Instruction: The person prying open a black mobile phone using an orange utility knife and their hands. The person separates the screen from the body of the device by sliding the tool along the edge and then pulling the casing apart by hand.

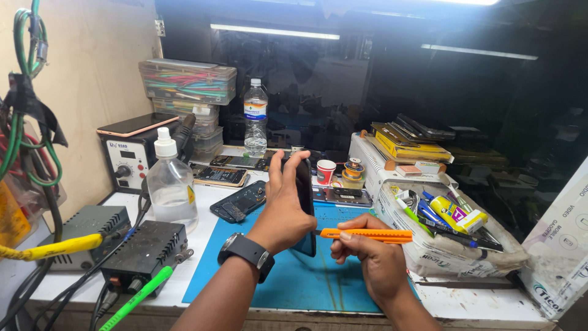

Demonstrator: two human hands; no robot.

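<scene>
My left hand (283,205) grips a black phone (304,184) and holds it upright on edge above the blue work mat (306,279). A black watch is on that wrist. My right hand (367,254) is closed around an orange utility knife (367,235). The knife lies level, its left end close to the phone's right edge. Whether the blade touches the phone I cannot tell.
A clear squeeze bottle (170,184) and a water bottle (255,116) stand at the left and back. Grey and black power units (144,251), opened phones (240,201), a small red cup (325,171) and a box of tools (447,233) crowd the bench.
</scene>
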